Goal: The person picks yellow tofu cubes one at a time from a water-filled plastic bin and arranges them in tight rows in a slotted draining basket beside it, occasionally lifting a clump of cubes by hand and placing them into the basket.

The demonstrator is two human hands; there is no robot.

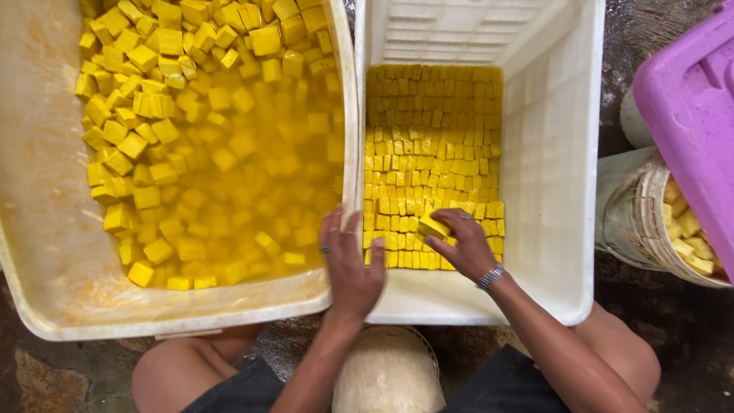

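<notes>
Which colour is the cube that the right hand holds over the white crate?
Bright yellow. The head view shows the cube in the right hand.

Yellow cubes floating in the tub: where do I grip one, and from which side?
Take a cube by two opposite flat sides with the fingers, coming straight down from above. The ones along the near edge of the tub float at the surface with liquid around them; they look soft, so probably pinch lightly.

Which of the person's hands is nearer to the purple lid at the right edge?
Right. The right hand holds a yellow cube inside the white crate, closer to the purple lid; the left hand rests farther away.
</notes>
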